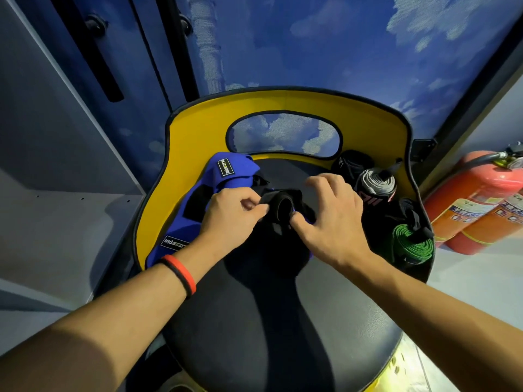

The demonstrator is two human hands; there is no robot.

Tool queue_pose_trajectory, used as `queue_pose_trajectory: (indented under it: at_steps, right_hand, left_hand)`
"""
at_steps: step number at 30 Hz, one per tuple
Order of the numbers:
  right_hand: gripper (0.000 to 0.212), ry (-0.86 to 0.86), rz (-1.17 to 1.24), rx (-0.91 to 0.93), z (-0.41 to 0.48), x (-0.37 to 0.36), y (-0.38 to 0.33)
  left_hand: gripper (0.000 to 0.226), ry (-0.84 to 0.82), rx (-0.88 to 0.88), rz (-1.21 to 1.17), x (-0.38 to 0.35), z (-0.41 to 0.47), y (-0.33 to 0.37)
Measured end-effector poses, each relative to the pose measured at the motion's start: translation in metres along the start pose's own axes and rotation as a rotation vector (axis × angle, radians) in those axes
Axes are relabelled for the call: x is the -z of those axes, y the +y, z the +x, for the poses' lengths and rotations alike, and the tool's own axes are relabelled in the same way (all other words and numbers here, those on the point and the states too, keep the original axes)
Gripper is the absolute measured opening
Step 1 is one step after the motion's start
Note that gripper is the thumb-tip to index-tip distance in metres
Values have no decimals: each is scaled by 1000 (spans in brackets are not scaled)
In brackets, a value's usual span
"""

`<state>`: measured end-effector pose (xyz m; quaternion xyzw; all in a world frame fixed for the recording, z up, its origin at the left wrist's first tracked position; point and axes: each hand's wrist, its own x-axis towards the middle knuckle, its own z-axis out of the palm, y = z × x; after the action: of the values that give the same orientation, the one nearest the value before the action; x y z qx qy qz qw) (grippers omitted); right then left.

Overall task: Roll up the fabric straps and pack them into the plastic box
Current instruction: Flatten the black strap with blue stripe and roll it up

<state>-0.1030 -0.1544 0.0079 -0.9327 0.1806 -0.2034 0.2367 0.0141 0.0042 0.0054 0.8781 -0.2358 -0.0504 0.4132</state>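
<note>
A black fabric strap [281, 207], partly rolled into a short coil, lies on the black seat [283, 321] of a yellow-backed chair. My left hand [226, 219] pinches the coil's left end and my right hand [331, 219] grips its right end with curled fingers. The strap's loose tail runs toward me over the seat. A blue padded belt [198, 199] with black patches lies at the seat's left. At the right side sit rolled straps: a grey and black one [376, 185], a black one [349, 164] and a green one [413, 244]. No plastic box is in view.
The chair's yellow backrest [285, 103] curves round the far side of the seat. Two red fire extinguishers [478, 202] lie on the floor at the right. A grey cabinet [56, 165] stands at the left, and a blue sky-printed wall is behind.
</note>
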Motion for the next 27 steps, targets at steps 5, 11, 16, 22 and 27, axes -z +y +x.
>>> queue_pose_trajectory:
  at_steps: [5, 11, 16, 22, 27]
  right_hand:
    - [53, -51, -176, 172, -2, 0, -3]
    - [38, -27, -228, 185, 1, 0, -3]
    - [15, 32, -249, 227, 1, -5, -1]
    - [15, 113, -138, 347, 6, -10, -8]
    - [26, -178, 242, 285, 15, 0, 5]
  left_hand:
    - [18, -18, 10, 41, -1, -3, -1]
    - [20, -109, -37, 5, 0, -8, 9]
    - [19, -188, -29, -67, 5, -4, 7]
    - [20, -183, 212, -489, 10, 9, 6]
    - [16, -272, 98, -458, 21, 11, 4]
